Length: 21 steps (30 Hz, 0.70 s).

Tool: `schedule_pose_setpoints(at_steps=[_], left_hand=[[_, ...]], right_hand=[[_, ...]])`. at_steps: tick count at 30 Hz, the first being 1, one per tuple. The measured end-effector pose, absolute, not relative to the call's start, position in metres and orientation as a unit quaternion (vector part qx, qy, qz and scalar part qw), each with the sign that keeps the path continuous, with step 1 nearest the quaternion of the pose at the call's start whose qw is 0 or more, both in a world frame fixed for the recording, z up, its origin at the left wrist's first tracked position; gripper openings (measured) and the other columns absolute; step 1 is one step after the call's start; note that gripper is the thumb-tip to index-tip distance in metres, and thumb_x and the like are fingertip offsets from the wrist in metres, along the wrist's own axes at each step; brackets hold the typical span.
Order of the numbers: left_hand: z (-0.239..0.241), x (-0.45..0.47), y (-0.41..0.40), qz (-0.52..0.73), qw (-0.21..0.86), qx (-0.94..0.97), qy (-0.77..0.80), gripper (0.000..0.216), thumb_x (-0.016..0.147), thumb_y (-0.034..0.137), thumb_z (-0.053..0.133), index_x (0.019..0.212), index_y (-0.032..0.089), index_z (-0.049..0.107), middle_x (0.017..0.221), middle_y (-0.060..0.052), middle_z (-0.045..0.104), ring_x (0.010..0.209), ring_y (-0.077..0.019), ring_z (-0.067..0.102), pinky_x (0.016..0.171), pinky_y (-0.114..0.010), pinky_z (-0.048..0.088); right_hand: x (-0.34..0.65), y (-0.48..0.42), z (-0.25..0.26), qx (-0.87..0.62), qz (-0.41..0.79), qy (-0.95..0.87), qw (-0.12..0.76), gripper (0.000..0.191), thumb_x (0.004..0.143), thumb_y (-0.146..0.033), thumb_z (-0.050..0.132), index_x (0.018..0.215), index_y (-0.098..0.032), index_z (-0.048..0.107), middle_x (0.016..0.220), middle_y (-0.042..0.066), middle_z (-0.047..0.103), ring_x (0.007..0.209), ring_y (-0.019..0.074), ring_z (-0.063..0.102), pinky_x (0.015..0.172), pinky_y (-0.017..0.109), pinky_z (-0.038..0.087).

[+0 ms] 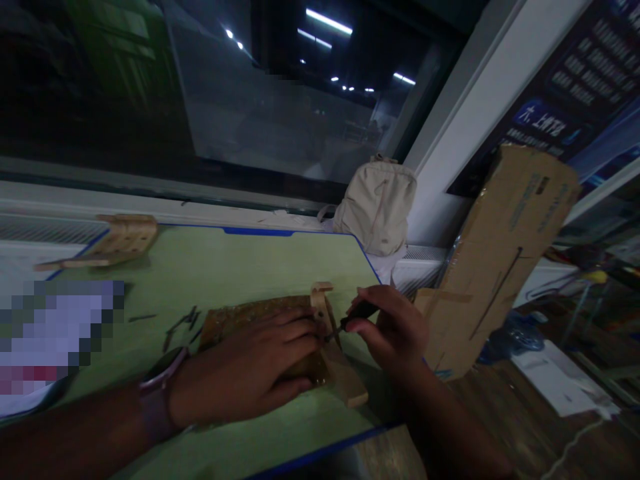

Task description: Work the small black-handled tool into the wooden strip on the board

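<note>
My left hand [255, 367] lies flat on a brown perforated wooden board [240, 317] on the green mat, fingers pressed together and reaching a pale wooden upright piece [324, 303] at the board's right edge. My right hand [395, 330] is closed around a black-handled screwdriver [357, 312], whose tip points left at the wooden piece near my left fingertips. A pale wooden strip [347, 383] runs from the upright toward me.
Several dark screws [183, 323] lie scattered left of the board on the green mat [225, 267]. A wooden assembly [117, 240] sits at the far left. A beige backpack [377, 207] rests by the window. A cardboard box [500, 260] leans at the right.
</note>
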State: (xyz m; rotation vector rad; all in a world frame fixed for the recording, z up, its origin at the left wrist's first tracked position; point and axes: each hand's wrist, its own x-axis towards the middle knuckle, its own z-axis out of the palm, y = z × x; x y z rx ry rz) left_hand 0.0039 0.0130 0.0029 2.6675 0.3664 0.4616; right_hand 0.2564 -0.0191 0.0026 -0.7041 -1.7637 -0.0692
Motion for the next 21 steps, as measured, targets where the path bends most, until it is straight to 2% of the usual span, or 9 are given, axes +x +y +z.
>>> schedule_pose_setpoints(at_steps=[2,4,6,8,13,16,18,21], left_hand=[[0.002,0.004,0.013,0.172,0.204,0.954,0.134,0.042,0.1,0.025,0.072,0.141,0.021,0.066,0.15,-0.012,0.068,0.147,-0.0344,0.058,0.129,-0.053,0.043],[0.001,0.003,0.013,0.178,0.21,0.952,0.135,0.043,0.1,0.025,0.072,0.142,0.022,0.065,0.151,-0.012,0.067,0.146,-0.0348,0.059,0.128,-0.054,0.044],[0.001,0.003,0.013,0.181,0.212,0.951,0.135,0.043,0.1,0.025,0.072,0.143,0.022,0.065,0.149,-0.012,0.068,0.144,-0.0344,0.061,0.128,-0.053,0.044],[0.001,0.003,0.014,0.182,0.209,0.952,0.132,0.046,0.099,0.023,0.072,0.145,0.022,0.063,0.151,-0.012,0.067,0.147,-0.0344,0.059,0.129,-0.053,0.044],[0.002,0.003,0.014,0.177,0.214,0.952,0.129,0.048,0.099,0.022,0.072,0.146,0.022,0.062,0.153,-0.013,0.065,0.151,-0.0354,0.054,0.129,-0.054,0.043],[0.002,0.003,0.013,0.165,0.219,0.952,0.136,0.04,0.1,0.025,0.071,0.14,0.021,0.065,0.147,-0.013,0.069,0.146,-0.0354,0.059,0.127,-0.054,0.045],[0.002,0.003,0.014,0.172,0.221,0.951,0.134,0.039,0.101,0.025,0.07,0.139,0.022,0.066,0.148,-0.012,0.068,0.146,-0.0345,0.059,0.128,-0.053,0.044],[0.001,0.003,0.014,0.183,0.221,0.949,0.13,0.041,0.1,0.025,0.071,0.141,0.023,0.066,0.149,-0.011,0.068,0.147,-0.0344,0.057,0.128,-0.052,0.043]], right_hand=[[0.257,-0.024,0.007,-0.293,-0.037,-0.776,0.557,0.04,0.103,-0.04,0.073,0.141,-0.028,0.072,0.091,0.007,0.08,0.075,0.0206,0.077,0.062,0.032,0.065],[0.255,-0.029,0.012,-0.281,-0.012,-0.787,0.55,0.04,0.11,-0.041,0.058,0.145,-0.026,0.07,0.103,0.011,0.082,0.088,0.0237,0.08,0.071,0.036,0.068],[0.253,-0.033,0.016,-0.273,0.037,-0.794,0.542,0.042,0.113,-0.036,0.048,0.149,-0.027,0.067,0.118,0.013,0.083,0.106,0.0255,0.082,0.084,0.042,0.07],[0.251,-0.034,0.018,-0.256,0.085,-0.804,0.53,0.043,0.113,-0.029,0.047,0.153,-0.03,0.064,0.122,0.011,0.084,0.115,0.0242,0.081,0.091,0.043,0.07],[0.248,-0.027,0.014,-0.239,0.119,-0.79,0.552,0.04,0.108,-0.023,0.06,0.146,-0.033,0.068,0.109,0.008,0.086,0.096,0.0225,0.082,0.078,0.039,0.069],[0.25,-0.021,0.01,-0.285,0.047,-0.748,0.597,0.035,0.101,-0.024,0.074,0.136,-0.031,0.074,0.094,0.006,0.08,0.082,0.0214,0.075,0.068,0.035,0.064],[0.253,-0.02,0.009,-0.305,-0.022,-0.744,0.594,0.037,0.097,-0.029,0.081,0.134,-0.03,0.074,0.086,0.004,0.075,0.073,0.0197,0.07,0.061,0.031,0.059],[0.257,-0.024,0.009,-0.307,-0.072,-0.777,0.544,0.041,0.103,-0.043,0.073,0.141,-0.029,0.071,0.087,0.005,0.073,0.072,0.0202,0.07,0.058,0.031,0.059]])
